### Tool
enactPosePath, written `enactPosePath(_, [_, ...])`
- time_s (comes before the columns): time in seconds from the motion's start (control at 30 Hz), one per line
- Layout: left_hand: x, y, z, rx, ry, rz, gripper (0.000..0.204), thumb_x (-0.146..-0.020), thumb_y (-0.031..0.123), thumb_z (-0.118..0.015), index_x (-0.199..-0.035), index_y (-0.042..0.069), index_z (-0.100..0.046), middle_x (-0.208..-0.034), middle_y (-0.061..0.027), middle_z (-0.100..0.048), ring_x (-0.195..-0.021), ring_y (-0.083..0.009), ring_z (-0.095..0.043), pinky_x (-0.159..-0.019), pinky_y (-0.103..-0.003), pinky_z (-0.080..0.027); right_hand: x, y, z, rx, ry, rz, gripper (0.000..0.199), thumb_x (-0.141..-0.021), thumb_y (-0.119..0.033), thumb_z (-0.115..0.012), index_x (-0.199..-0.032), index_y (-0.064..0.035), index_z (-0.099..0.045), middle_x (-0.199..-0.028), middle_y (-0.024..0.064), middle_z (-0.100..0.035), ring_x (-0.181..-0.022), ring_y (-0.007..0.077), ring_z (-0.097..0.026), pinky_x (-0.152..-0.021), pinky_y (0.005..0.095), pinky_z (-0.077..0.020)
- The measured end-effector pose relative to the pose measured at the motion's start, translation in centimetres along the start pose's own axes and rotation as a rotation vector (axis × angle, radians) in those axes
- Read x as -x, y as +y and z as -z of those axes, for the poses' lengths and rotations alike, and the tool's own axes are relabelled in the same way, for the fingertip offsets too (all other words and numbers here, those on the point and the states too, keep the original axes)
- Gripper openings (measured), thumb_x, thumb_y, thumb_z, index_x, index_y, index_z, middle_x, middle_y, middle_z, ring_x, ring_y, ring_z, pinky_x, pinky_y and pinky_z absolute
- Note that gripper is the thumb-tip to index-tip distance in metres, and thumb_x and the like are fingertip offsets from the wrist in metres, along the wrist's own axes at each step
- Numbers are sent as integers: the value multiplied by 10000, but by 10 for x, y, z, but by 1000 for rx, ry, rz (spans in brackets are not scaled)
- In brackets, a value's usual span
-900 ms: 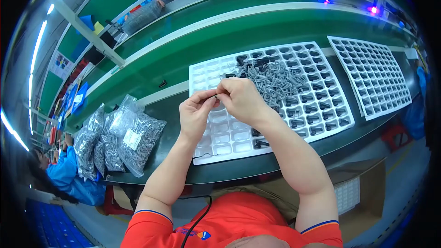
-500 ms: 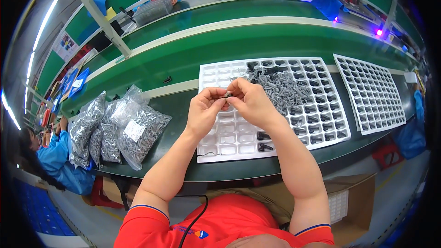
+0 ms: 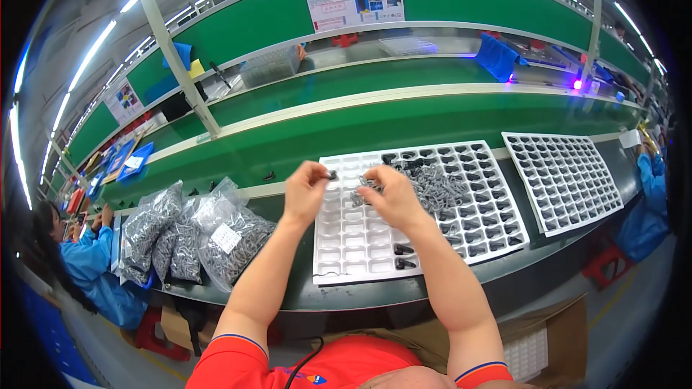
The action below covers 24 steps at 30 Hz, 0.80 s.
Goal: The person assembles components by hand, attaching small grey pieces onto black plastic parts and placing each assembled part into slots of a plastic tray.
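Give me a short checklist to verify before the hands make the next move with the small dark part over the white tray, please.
1. Left hand pinches a small dark part: ok.
2. Right hand reaches the pile of parts: ok.
3. White tray has free pockets near the hands: ok.
4. Which way the part is turned: cannot tell, too small.
5. Second tray lies apart at the right: ok.

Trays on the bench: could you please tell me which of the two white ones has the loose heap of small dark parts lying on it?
The near tray under the hands carries the heap; the right-hand tray has none.
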<state>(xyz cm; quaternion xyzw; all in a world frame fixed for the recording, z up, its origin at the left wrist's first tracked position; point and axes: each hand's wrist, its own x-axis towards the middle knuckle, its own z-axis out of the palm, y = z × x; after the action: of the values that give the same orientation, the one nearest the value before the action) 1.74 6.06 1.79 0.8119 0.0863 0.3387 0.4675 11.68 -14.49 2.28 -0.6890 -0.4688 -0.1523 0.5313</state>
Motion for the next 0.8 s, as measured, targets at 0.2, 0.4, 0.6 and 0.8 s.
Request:
enactPosePath(0.2, [-37,-94,33,-434,210,26,199,-792,-20,-668,-987,20,-660,-840,-145,-700,-816,-291,-696,-767,-381,-544,-1,7,29,-25,51,-269,147,-861,-115,-734,-929,12,-708,-847,150,-706,-741,294,-680,-708,358,-543])
enactPosePath(0.4, [-32,-82,14,-647,378,-310,205,-804,26,-717,-1006,30,-685,-1001,-161,-703,-911,-307,-685,-829,-358,-541,-11,17,41,128,4,-174,110,-845,-76,-711,-903,16,-729,-835,169,-717,-762,286,-697,-712,374,-536])
enactPosePath(0.6, [26,58,-32,-35,-480,-165,97,-838,1,-705,-934,19,-700,-900,-101,-694,-799,-200,-660,-727,-308,-533,-15,4,52,144,-276,-283,125,-814,-58,-716,-909,23,-734,-828,174,-720,-765,292,-700,-722,376,-542])
enactPosePath(0.8, [82,80,-68,-79,-800,-485,113,-835,51,-710,-948,46,-700,-910,-102,-672,-843,-286,-659,-731,-381,-545,-9,-1,51,224,-532,-276,143,-761,-21,-710,-890,32,-743,-817,180,-720,-783,288,-698,-718,364,-552])
